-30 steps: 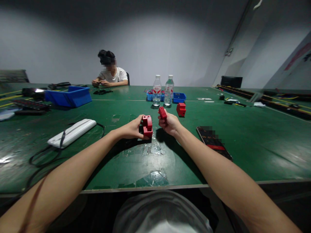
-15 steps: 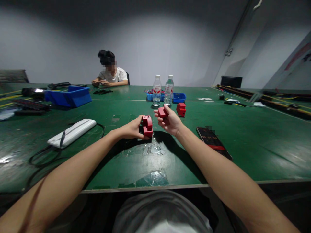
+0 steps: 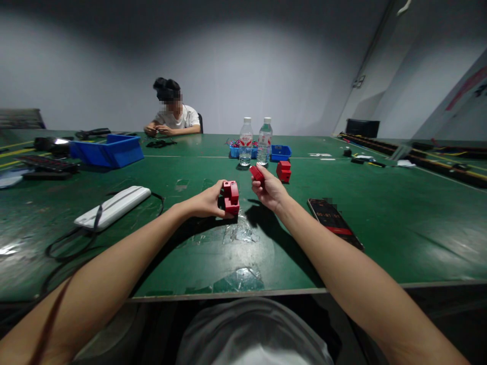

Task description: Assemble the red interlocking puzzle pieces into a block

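1. The left hand [image 3: 205,202] grips a red block assembly [image 3: 230,197], which rests on the desk [image 3: 399,228].
2. The right hand [image 3: 271,191] pinches a small red piece [image 3: 256,174], raised just right of the assembly.
3. The desk is green and worn, with torn tape patches [image 3: 239,234] near the hands.
4. A phone [image 3: 335,222], two water bottles [image 3: 254,143] and a blue bin [image 3: 108,150] lie beyond.
5. The walls are grey. The seated person [image 3: 173,114] has hands too small to read.

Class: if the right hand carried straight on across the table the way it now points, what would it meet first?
Probably the clear plastic water bottle; the right hand, gripping a small red plastic piece, points about that way. Depth is unclear.
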Motion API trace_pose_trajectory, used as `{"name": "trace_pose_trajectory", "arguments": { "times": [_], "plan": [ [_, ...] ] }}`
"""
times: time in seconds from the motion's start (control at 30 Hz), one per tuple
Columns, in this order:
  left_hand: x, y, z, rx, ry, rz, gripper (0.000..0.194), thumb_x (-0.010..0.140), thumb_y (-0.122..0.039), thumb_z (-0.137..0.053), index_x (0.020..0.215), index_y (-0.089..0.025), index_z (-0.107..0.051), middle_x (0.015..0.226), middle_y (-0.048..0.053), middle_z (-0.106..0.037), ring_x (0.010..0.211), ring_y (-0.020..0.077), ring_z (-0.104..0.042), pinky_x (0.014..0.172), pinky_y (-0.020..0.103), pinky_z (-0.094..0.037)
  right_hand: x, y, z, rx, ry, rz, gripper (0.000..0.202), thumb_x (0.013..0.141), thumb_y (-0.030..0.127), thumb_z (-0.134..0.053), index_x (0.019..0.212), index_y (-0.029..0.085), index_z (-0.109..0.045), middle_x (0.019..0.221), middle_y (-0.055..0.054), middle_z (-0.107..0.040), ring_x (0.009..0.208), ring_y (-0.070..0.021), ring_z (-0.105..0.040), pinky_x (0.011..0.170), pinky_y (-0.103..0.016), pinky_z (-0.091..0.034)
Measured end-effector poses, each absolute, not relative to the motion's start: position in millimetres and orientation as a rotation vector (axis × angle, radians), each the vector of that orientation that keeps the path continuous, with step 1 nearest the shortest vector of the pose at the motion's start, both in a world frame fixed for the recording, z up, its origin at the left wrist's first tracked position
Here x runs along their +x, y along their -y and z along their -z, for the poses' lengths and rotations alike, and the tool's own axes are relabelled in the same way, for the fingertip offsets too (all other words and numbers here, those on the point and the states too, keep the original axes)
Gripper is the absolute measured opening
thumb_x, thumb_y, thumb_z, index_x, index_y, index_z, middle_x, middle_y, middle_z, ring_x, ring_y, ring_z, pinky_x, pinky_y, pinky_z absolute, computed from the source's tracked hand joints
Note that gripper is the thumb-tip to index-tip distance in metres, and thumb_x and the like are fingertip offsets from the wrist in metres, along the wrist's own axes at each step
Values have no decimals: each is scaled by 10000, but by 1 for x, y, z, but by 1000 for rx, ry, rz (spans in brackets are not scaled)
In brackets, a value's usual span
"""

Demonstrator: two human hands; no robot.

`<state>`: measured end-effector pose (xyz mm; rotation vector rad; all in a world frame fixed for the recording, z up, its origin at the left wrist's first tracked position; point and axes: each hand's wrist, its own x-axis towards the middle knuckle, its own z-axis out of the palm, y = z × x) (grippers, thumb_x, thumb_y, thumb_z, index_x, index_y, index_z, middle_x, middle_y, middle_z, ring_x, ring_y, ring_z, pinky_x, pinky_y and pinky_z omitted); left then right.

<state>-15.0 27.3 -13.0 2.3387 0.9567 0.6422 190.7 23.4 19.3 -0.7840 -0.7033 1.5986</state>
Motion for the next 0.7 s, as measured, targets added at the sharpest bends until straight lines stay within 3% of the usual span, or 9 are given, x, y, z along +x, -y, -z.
{"name": "trace_pose_trajectory", "arguments": {
  "times": [0.17,0.3,0.43,0.53,0.7],
  "plan": [
    [-14,-27,13,2335,-961,-633,806,592,-409,-785,1231,-163,-360,1135,110,-546,1046,270,-566,928,420,-439,192,-23,-22,-822,665,-1666,348,943,372,-434,708,135,-532,489,28,-510,339,-21,-357,289,-110,-234],
    [-13,-26,12,2352,-976,-635,782,592,-419,-776,1214,-157,-381,1134,110,-550,1044,272,-566,916,409,-443,188,-20,-18,-813,873,-1519,145,790,253,-658,878,148,-612,594,36,-583,392,-29,-405,335,-138,-289],
    [-13,-26,11,2366,-984,-648,788,582,-434,-770,1220,-158,-397,1144,101,-560,1038,266,-567,901,390,-448,183,-15,-9,-775,1209,-1359,616,599,231,-809,1153,195,-543,742,21,-643,480,-55,-478,420,-172,-363],
    [-12,-26,12,2356,-1025,-668,800,568,-448,-769,1222,-164,-405,1121,87,-581,998,256,-582,865,374,-460,181,-15,-4,-748,1296,-1268,762,517,243,-844,1184,207,-477,792,13,-657,599,-99,-575,563,-220,-465],
    [-8,-23,12,2331,-1114,-737,769,542,-446,-772,1182,-173,-445,1052,57,-595,934,235,-595,822,350,-474,179,-20,1,-718,1445,-1070,440,538,284,-815,895,155,-592,787,-11,-655,694,-129,-609,695,-273,-500]
  ]
}}
